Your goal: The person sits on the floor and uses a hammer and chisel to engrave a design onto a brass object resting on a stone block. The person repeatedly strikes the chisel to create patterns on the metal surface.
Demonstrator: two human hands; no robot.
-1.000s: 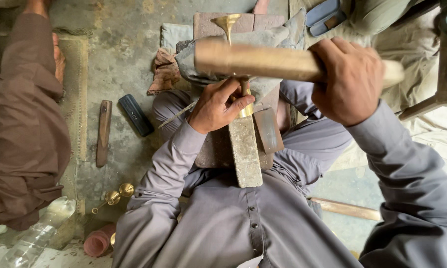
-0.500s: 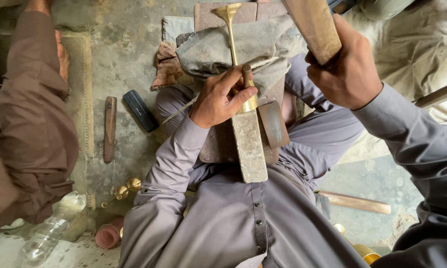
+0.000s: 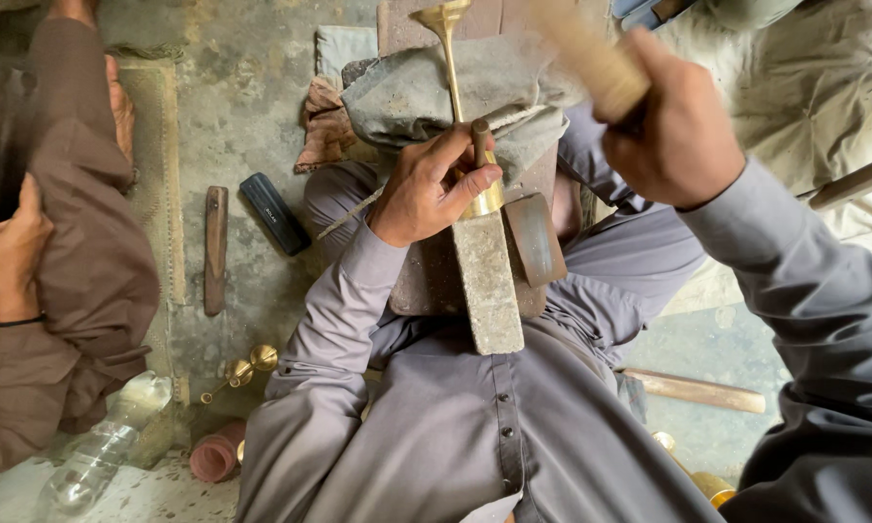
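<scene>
My left hand (image 3: 434,184) grips a short dark punch (image 3: 479,141) and presses it against a long brass stem (image 3: 452,60) with a flared end. The brass piece lies over a cloth-covered block (image 3: 426,97) and a grey stone bar (image 3: 487,283) across my lap. My right hand (image 3: 670,131) is raised at the upper right, closed around the wooden handle of a mallet (image 3: 591,60), which is blurred by motion and runs off the top edge.
Another person in brown clothes (image 3: 77,252) sits at the left. On the floor lie a dark flat tool (image 3: 215,250), a black cylinder (image 3: 273,213), small brass parts (image 3: 247,366), a plastic bottle (image 3: 97,455) and a wooden stick (image 3: 693,389).
The mallet went from lying across above the brass piece to being lifted up and right. My left hand stayed on the punch and brass stem. The view shifted slightly.
</scene>
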